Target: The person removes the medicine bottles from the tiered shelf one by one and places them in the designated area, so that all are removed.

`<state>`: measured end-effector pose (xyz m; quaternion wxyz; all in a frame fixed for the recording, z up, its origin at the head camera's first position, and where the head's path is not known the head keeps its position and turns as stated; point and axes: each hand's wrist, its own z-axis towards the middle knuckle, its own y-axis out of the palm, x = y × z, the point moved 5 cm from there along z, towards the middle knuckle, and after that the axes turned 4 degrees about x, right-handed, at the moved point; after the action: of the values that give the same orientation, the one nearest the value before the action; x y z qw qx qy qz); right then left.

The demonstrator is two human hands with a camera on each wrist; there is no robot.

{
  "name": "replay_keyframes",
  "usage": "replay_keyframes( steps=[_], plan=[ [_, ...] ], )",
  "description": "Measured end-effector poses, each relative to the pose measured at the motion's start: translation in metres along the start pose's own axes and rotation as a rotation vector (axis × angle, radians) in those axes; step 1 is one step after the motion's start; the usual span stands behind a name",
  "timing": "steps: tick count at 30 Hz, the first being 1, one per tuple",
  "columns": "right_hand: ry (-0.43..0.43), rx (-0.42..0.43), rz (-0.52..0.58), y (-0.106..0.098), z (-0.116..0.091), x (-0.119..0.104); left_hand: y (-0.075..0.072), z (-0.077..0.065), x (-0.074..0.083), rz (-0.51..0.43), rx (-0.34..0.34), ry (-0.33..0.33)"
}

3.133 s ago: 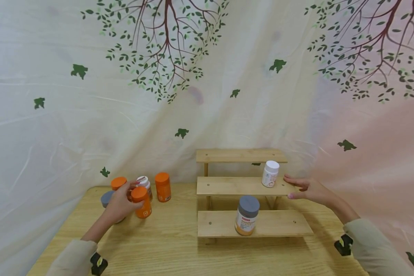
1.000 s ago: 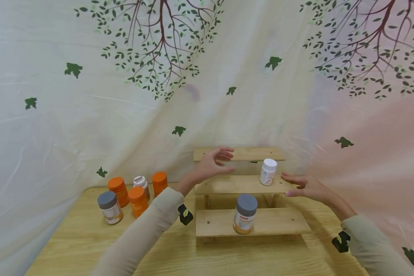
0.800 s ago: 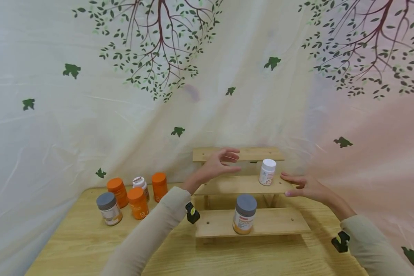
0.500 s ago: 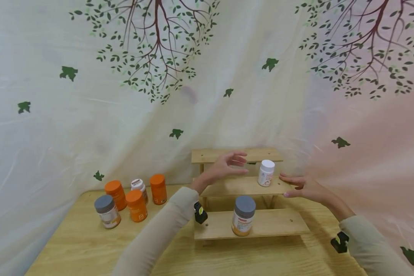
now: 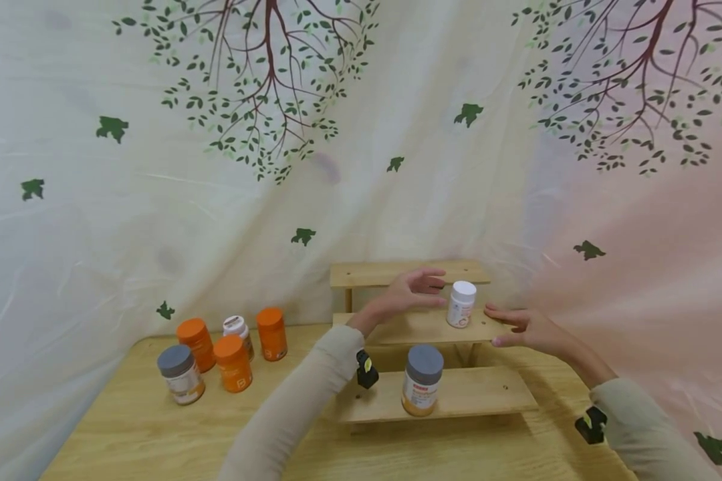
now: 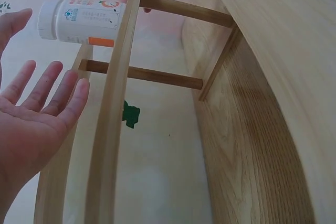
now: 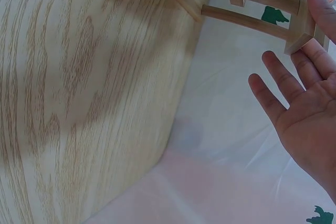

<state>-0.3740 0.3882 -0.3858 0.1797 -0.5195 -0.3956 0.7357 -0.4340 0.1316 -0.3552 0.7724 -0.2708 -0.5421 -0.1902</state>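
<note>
My left hand (image 5: 409, 292) is just left of a white bottle (image 5: 460, 305), its thumb and fingers apart with nothing between them. In the left wrist view that hand (image 6: 39, 114) reaches toward the white bottle (image 6: 84, 20), and a gap shows between them. The bottle stands upright on the middle board of a three-step wooden shelf (image 5: 409, 326). My right hand (image 5: 532, 329) rests at the right end of that board, index finger toward the back and thumb at the front. In the right wrist view, the other fingers of the hand (image 7: 310, 103) extend past the board.
A grey-lidded jar (image 5: 422, 381) stands on the lowest board. On the table's left (image 5: 138, 427) are another grey-lidded jar (image 5: 182, 375), a white bottle (image 5: 238, 332) and several orange jars (image 5: 233, 364). A leaf-printed cloth (image 5: 234, 214) hangs behind.
My left hand has left the orange jar on the left and moved right across the shelf, up to the white bottle. My right hand stays at the board's end. The view shifts slightly.
</note>
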Motion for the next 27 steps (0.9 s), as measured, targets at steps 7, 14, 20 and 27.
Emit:
replay_keyframes(
  steps=[7,14,20,27],
  plan=[
    [0.002,0.021,-0.014,0.000,0.001,-0.002,0.003,0.008,-0.003,-0.040,0.003,0.000],
    [0.003,0.021,-0.006,0.001,0.000,-0.002,0.008,0.014,-0.007,-0.006,-0.014,-0.016],
    [0.013,0.022,-0.009,0.000,0.002,-0.003,0.011,0.019,-0.006,-0.028,-0.054,-0.017],
    [0.020,0.013,0.006,0.002,0.004,-0.005,0.012,0.024,-0.007,0.020,-0.090,-0.025]
  ],
)
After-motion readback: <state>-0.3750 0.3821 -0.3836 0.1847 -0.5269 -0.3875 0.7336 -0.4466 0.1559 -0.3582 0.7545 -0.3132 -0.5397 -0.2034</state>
